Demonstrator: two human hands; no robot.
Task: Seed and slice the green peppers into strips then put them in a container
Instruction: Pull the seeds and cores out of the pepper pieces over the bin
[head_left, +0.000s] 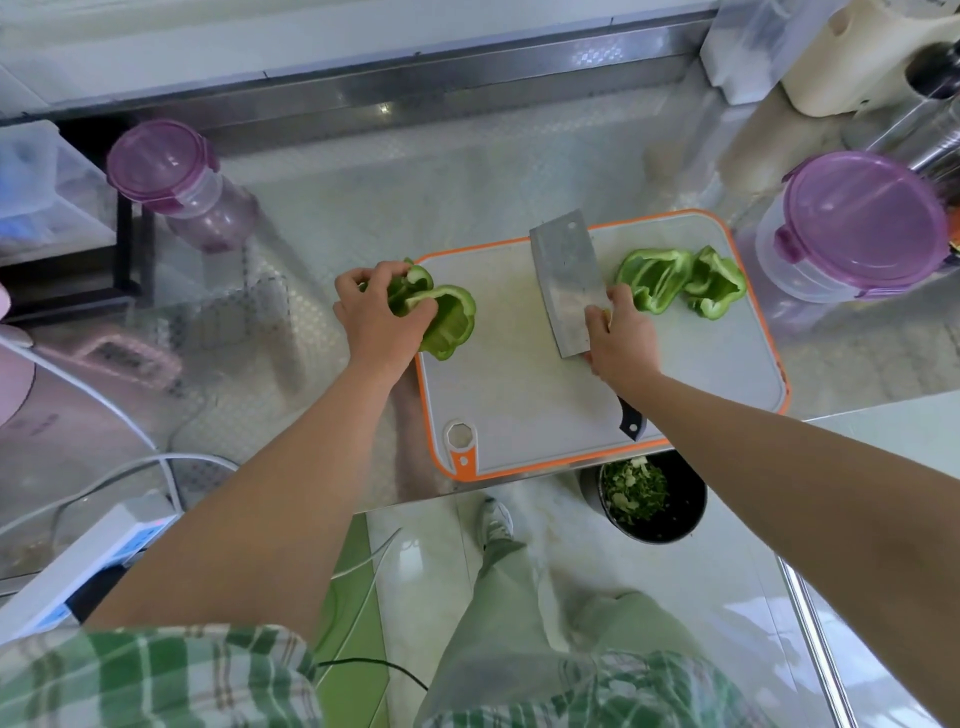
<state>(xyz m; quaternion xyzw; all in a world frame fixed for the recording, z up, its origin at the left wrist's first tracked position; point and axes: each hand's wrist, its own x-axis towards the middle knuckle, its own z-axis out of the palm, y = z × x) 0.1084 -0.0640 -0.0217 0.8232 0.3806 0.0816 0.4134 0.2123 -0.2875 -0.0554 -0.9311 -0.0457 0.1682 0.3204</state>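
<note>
A white cutting board (519, 395) with an orange rim lies on the steel counter. At its left edge my left hand (374, 317) grips hollowed green pepper pieces (447, 322), fingers curled over them. More opened pepper pieces (675, 280) lie at the board's far right. A cleaver (563, 275) lies flat in the middle of the board, its black handle end showing under my forearm. My right hand (623, 343) holds it where blade meets handle, thumb on the blade. A round clear container with a purple lid (857, 228) stands closed to the right of the board.
A second purple-lidded jar (176, 176) stands at the back left. A black bin (644, 499) with green scraps sits on the floor below the counter edge. A white power strip (88, 561) and cables lie at the near left. Appliances crowd the back right corner.
</note>
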